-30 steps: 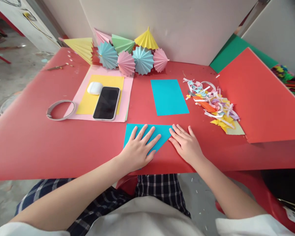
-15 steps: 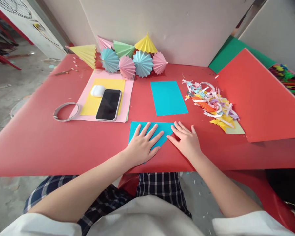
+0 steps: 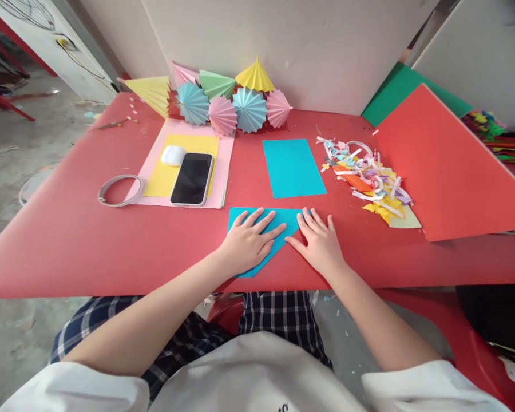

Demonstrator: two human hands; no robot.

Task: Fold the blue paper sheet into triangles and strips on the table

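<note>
Two hands lie flat near the front edge of the red table [image 3: 68, 246]. The left hand [image 3: 246, 243] presses, fingers spread wide, on a blue paper triangle [image 3: 292, 218]. The right hand [image 3: 320, 243], fingers open too, touches its slanted side, maybe just the fold. The paper looks thin, light and bendy. It would crease or slide easily, so a corner is the best place to pinch it. Its low tip sits close to the edge. Bare table lies to the left. Farther back are a flat blue sheet [image 3: 294, 167], a phone [image 3: 191, 179], paper scraps [image 3: 369, 183] and paper fans [image 3: 236, 100].

Right hand [image 3: 321, 245] now lower along the slanted edge of the blue paper [image 3: 290, 217]
</note>
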